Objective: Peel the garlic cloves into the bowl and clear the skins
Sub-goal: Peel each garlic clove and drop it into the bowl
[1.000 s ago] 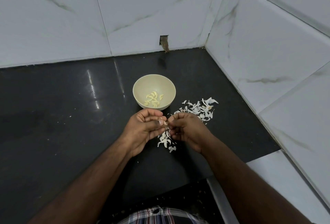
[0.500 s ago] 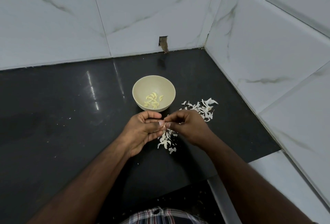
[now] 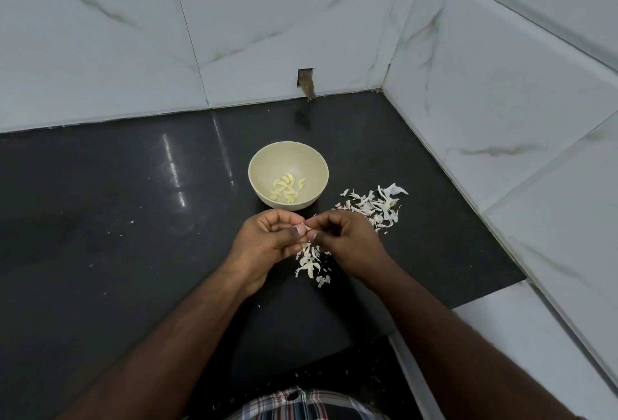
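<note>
The left hand (image 3: 267, 240) and the right hand (image 3: 347, 242) meet fingertip to fingertip above the dark counter (image 3: 100, 218), and between them they pinch a small pale garlic clove (image 3: 308, 229), mostly hidden by the curled fingers, so how much skin it carries cannot be told. Both hands have their fingers bent inward around that one piece. Just beyond the left hand's knuckles stands the cream bowl (image 3: 267, 158), upright, with a small heap of peeled cloves (image 3: 287, 188) in its bottom. Directly under the two hands, on their near side, lies a cluster of loose skins (image 3: 311, 262); a bigger scatter of skins (image 3: 374, 205) spreads beyond and outward from the right hand, toward the white tiled wall (image 3: 501, 101)
</note>
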### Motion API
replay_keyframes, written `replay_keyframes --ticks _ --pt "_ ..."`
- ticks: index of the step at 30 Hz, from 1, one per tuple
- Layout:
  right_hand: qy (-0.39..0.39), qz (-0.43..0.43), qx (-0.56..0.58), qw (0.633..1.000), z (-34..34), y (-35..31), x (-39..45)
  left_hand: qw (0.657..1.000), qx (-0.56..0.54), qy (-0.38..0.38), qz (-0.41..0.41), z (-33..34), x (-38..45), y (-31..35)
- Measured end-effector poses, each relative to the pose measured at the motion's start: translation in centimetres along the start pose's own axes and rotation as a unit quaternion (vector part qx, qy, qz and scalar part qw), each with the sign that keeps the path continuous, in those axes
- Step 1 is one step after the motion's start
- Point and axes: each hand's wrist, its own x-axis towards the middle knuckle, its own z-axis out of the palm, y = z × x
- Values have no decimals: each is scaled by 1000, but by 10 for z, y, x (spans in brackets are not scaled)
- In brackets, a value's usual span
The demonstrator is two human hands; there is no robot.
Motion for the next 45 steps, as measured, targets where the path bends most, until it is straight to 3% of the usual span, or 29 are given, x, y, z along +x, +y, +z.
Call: replay_keyframes --ticks 5,9,14,17,20,22,24,28,36,38,42,45 --pt "46 -31 -74 996 0 -1 -2 1000 0 -9 -22 1 0 -1" --pt "62 -43 -123 989 1 -7 -5 1000 26 1 5 1 -1 -1" --pt "27 58 13 998 -1 -12 -4 991 106 -7 76 0 -2 -2" --pt "-9 130 134 982 -1 -14 -4 982 150 -9 116 0 -3 -3" --pt "-9 153 164 974 1 -13 -5 974 182 0 136 0 -2 -5" --pt "29 120 115 986 6 -10 -5 979 166 12 121 3 -2 -6" --pt "69 69 -11 995 10 -7 -6 988 118 22 93 6 -2 -6" --pt "101 -29 -174 979 12 -8 -8 996 72 41 41 11 -2 -5" --pt "133 -221 -349 901 18 9 -3 995 58 65 -41 17 -1 -7" --pt "131 -204 -319 916 17 9 -2 995 65 65 -37 17 -1 -7" --pt "92 -52 -131 986 10 5 -1 995 90 46 -11 11 -1 -7" --pt "75 -2 6 997 5 1 -2 992 117 46 32 8 -1 -8"
